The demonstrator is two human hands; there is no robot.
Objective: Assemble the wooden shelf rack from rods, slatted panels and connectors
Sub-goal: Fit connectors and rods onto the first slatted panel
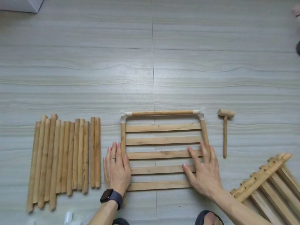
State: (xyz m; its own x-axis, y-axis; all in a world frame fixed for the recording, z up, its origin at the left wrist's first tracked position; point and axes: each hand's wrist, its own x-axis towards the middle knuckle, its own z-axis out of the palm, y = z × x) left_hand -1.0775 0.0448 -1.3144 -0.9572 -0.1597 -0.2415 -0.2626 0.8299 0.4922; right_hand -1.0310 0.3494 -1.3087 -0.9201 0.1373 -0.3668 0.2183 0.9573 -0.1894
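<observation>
Head view: left hand [116, 168] flat (fingers together) against slatted panel [162, 140]; right hand [204, 174] spread atop it.

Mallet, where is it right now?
In the head view, the mallet lies on the floor just right of the slatted panel, farther out than the stacked panels at lower right.
</observation>
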